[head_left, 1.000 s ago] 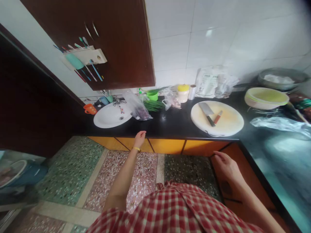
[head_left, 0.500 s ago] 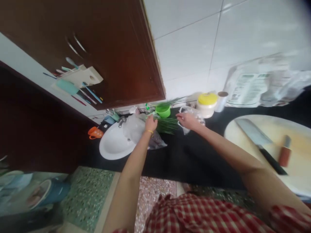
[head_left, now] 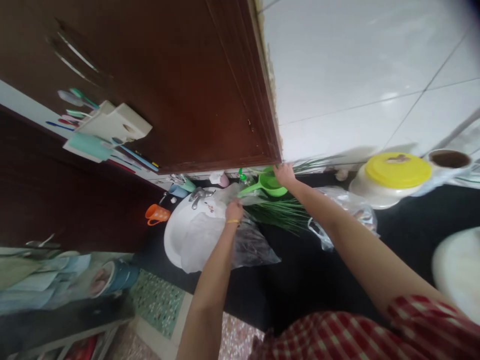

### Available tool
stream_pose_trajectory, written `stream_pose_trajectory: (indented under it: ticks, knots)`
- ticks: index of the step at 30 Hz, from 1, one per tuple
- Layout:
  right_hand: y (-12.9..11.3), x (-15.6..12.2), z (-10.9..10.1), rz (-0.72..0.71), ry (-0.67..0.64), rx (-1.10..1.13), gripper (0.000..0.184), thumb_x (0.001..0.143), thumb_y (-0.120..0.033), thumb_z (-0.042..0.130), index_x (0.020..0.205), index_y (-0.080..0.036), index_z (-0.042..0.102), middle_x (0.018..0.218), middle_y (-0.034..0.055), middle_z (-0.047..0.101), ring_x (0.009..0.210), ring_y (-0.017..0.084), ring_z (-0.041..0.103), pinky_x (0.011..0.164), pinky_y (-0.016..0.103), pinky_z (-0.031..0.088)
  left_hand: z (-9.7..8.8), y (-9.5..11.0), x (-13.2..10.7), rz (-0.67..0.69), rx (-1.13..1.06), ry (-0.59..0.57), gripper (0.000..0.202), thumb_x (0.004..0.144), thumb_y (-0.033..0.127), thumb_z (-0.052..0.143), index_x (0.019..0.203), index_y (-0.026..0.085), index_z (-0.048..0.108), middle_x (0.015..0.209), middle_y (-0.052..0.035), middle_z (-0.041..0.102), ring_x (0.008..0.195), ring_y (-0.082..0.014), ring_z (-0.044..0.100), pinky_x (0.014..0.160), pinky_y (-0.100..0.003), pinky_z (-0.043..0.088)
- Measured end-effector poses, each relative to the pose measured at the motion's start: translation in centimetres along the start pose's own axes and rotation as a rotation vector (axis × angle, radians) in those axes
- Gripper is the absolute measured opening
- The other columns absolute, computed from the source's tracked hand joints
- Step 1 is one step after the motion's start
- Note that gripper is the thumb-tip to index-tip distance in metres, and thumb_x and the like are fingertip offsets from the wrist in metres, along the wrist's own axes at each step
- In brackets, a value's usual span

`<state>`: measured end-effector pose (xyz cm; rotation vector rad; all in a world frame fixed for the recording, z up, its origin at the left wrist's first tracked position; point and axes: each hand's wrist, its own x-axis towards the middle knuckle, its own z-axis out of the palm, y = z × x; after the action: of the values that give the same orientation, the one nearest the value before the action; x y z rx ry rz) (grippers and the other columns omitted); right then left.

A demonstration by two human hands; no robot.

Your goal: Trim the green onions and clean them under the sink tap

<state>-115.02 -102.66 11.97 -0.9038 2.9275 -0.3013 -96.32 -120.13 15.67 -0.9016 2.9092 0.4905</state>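
My left hand [head_left: 234,211] is closed on a clear plastic bag [head_left: 251,246] that spreads over the sink's right edge and onto the counter. My right hand [head_left: 284,175] reaches to the back of the counter, its fingers closed at the rim of a green dipper [head_left: 272,186]. The dipper's handle points left, toward my left hand. A bunch of long green leaves [head_left: 279,214], like scallions or chives, lies just in front of the dipper. More thin leaves [head_left: 311,165] stick out behind my right hand, against the wall.
A white sink [head_left: 174,235] with a metal tap [head_left: 200,196] is at left, beside an orange mug [head_left: 156,214]. Under my right forearm lies another plastic bag [head_left: 360,215]. A yellow-lidded jar [head_left: 397,172] and a white round board [head_left: 459,267] are at right. A cabinet [head_left: 210,100] overhangs the back.
My right hand has left the smaller plastic bag and moved left and back to the green dipper. My left hand stays at the large bag. The view has shifted left and closer.
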Motion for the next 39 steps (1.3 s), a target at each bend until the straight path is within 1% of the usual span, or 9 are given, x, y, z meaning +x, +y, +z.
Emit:
stream_pose_trajectory:
  ticks: [5, 11, 18, 21, 24, 26, 30, 34, 39]
  knots:
    - [0.0, -1.7, -2.0, -0.055, -0.024, -0.076, 0.039, 0.088, -0.009, 0.032, 0.105, -0.003, 0.068, 0.113, 0.0261, 0.061, 0.113, 0.038, 0.049, 0.088, 0.048, 0.035, -3.9, -0.2, 1.8, 0.045, -0.333, 0.208, 0.029, 0.086, 0.02, 0.04, 0.098, 0.016, 0.066, 0.082, -0.0061, 0.069, 0.071, -0.0183, 0.065, 0.071, -0.03, 0.051]
    - [-0.4, -9.2, -10.5, -0.054, 0.097, -0.12, 0.039, 0.09, -0.008, 0.03, 0.11, -0.002, 0.063, 0.1, 0.0254, 0.065, 0.099, 0.034, 0.059, 0.079, 0.045, 0.041, -10.1, 3.1, -0.1, 0.148, -0.709, 0.263, 0.018, 0.083, 0.019, 0.041, 0.082, 0.015, 0.058, 0.059, 0.0031, 0.056, 0.04, -0.008, 0.045, 0.044, -0.021, 0.039]
    - [-2.6, -26.6, -26.0, 0.318, 0.199, -0.253, 0.032, 0.096, -0.032, 0.046, 0.113, -0.008, 0.057, 0.095, 0.0159, 0.066, 0.096, 0.029, 0.062, 0.078, 0.045, 0.045, -14.5, 7.8, -7.5, 0.536, -0.939, 0.199, 0.013, 0.082, 0.015, 0.045, 0.081, 0.014, 0.058, 0.059, 0.0035, 0.055, 0.042, -0.0058, 0.043, 0.039, -0.017, 0.034]
    - [-4.7, -37.3, -28.9, 0.556, 0.319, -0.291, 0.037, 0.091, -0.055, 0.048, 0.102, -0.022, 0.06, 0.082, 0.0082, 0.063, 0.09, 0.027, 0.063, 0.073, 0.042, 0.044, -14.2, 10.0, -11.7, 0.772, -1.046, 0.1, 0.01, 0.084, 0.018, 0.048, 0.083, 0.016, 0.058, 0.062, 0.0036, 0.053, 0.05, -0.0064, 0.05, 0.044, -0.016, 0.037]
    - [-7.2, -47.9, -27.4, 0.688, 0.541, -0.284, 0.051, 0.082, -0.076, 0.036, 0.082, -0.029, 0.056, 0.064, 0.0046, 0.052, 0.067, 0.021, 0.058, 0.06, 0.037, 0.04, -12.4, 12.7, -17.1, 1.023, -1.126, -0.099, 0.01, 0.087, 0.021, 0.05, 0.082, 0.018, 0.058, 0.065, 0.0032, 0.051, 0.058, -0.0067, 0.055, 0.05, -0.015, 0.04]
    - [-9.6, -53.6, -24.6, 0.666, 0.55, -0.222, 0.053, 0.083, -0.076, 0.03, 0.077, -0.028, 0.051, 0.064, 0.0058, 0.054, 0.058, 0.021, 0.053, 0.053, 0.038, 0.041, -10.7, 14.2, -21.2, 1.145, -1.138, -0.251, 0.012, 0.088, 0.022, 0.048, 0.081, 0.018, 0.057, 0.065, 0.0031, 0.052, 0.057, -0.0062, 0.053, 0.05, -0.015, 0.041]
    - [-15.3, -62.3, -17.8, 0.662, 0.537, -0.118, 0.034, 0.09, -0.048, 0.043, 0.088, -0.02, 0.061, 0.114, 0.0158, 0.062, 0.103, 0.03, 0.059, 0.089, 0.05, 0.049, -6.5, 16.0, -30.3, 1.214, -1.104, -0.587, 0.014, 0.087, 0.024, 0.046, 0.079, 0.018, 0.056, 0.058, 0.0048, 0.05, 0.044, -0.0053, 0.045, 0.041, -0.015, 0.035]
    - [-20.3, -71.3, -12.4, 1.01, 0.504, 0.018, 0.023, 0.088, -0.035, 0.05, 0.097, -0.018, 0.063, 0.127, 0.0144, 0.059, 0.114, 0.028, 0.056, 0.097, 0.046, 0.044, -1.6, 17.2, -41.4, 1.286, -0.941, -0.893, 0.014, 0.082, 0.025, 0.046, 0.073, 0.018, 0.054, 0.055, 0.0052, 0.051, 0.037, -0.0061, 0.041, 0.037, -0.017, 0.032]
    - [-25.9, -85.0, -8.5, 1.464, 0.503, 0.312, 0.021, 0.091, -0.034, 0.046, 0.096, -0.019, 0.06, 0.098, 0.01, 0.069, 0.089, 0.022, 0.063, 0.079, 0.031, 0.043, 3.1, 17.8, -58.5, 1.418, -0.709, -1.096, 0.016, 0.078, 0.028, 0.043, 0.073, 0.019, 0.055, 0.057, 0.0034, 0.053, 0.041, -0.0092, 0.045, 0.04, -0.021, 0.036]
